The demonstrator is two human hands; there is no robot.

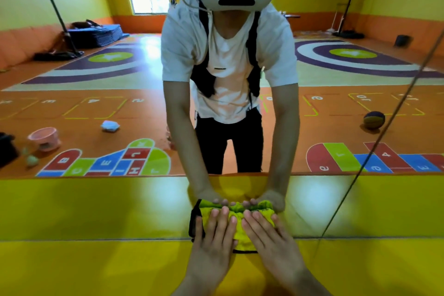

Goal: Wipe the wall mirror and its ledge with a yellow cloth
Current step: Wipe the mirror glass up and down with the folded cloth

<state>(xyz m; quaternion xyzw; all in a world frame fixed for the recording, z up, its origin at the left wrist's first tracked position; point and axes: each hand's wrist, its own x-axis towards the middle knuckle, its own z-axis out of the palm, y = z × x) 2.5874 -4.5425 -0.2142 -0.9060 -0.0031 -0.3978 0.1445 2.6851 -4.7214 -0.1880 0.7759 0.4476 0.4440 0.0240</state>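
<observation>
Bunched yellow cloth lies on the ledge, against the bottom edge of the wall mirror. Flat on it, left hand and right hand press with straight fingers. Ledge runs open on both sides. Fingers hide much of the cloth.

Glossy yellow ledge, bunched yellow cloth with dark edging lying on it, touching the mirror
</observation>
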